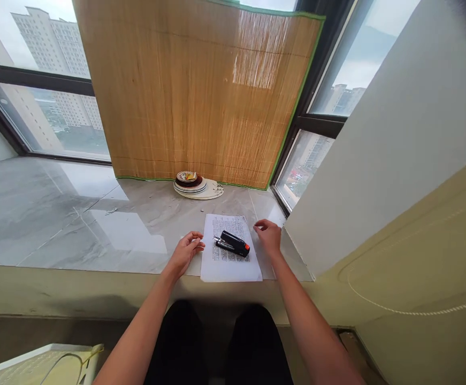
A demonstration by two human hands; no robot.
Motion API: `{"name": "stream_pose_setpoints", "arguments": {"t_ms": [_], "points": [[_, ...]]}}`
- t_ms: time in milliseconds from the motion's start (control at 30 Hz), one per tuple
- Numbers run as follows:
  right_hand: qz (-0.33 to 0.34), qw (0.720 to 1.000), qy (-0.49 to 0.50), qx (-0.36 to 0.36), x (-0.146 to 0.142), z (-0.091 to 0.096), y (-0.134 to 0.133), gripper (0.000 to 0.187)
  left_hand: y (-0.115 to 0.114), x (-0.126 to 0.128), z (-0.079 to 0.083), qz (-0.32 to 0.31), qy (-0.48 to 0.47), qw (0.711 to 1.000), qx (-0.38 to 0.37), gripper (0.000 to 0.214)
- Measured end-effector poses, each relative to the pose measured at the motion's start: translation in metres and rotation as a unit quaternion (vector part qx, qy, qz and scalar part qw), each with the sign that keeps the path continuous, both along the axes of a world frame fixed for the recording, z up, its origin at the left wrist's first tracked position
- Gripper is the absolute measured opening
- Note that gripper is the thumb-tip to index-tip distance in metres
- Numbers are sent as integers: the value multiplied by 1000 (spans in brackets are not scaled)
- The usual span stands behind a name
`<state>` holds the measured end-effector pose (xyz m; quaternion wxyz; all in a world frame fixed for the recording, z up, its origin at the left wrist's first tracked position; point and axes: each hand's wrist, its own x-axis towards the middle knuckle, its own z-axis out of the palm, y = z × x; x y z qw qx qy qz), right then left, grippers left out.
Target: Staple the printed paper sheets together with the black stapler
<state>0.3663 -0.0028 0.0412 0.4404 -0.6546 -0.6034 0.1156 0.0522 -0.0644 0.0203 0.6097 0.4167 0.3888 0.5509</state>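
Observation:
A black stapler (231, 244) with an orange-red spot at one end lies slantwise on printed white paper (233, 270); whether this is one sheet or a stack I cannot tell. The paper rests on the grey marbled sill, its near edge reaching the sill's front edge. My left hand (186, 250) is just beside the paper's left edge, fingers loosely bent and apart, holding nothing. By the right edge is my right hand (269, 235), palm down with fingers loosely curved and nothing visible in them. Neither hand touches the stapler.
Behind the paper, stacked plates and a dark round piece (188, 181) sit on a pale oval board (212, 192). A bamboo blind (200, 96) hangs before the windows. A white wall (377, 144) slants up at right, with a cord (417, 313) below. My knees face the sill.

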Motion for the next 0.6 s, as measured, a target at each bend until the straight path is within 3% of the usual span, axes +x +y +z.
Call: {"name": "stream_pose_setpoints", "arguments": {"t_ms": [133,333,467,600], "points": [[-38,998,-19,-46,36,-21,50,10,2,0,-2,-4,5,1000,0,26],[-52,996,-28,-71,24,-33,96,12,4,-1,-6,0,11,1000,3,27],[-34,994,-65,-82,24,-38,93,22,3,-1,-5,3,28,1000,13,27],[-4,984,-147,-96,25,-41,57,16,8,-2,-11,9,77,996,34,24]]}}
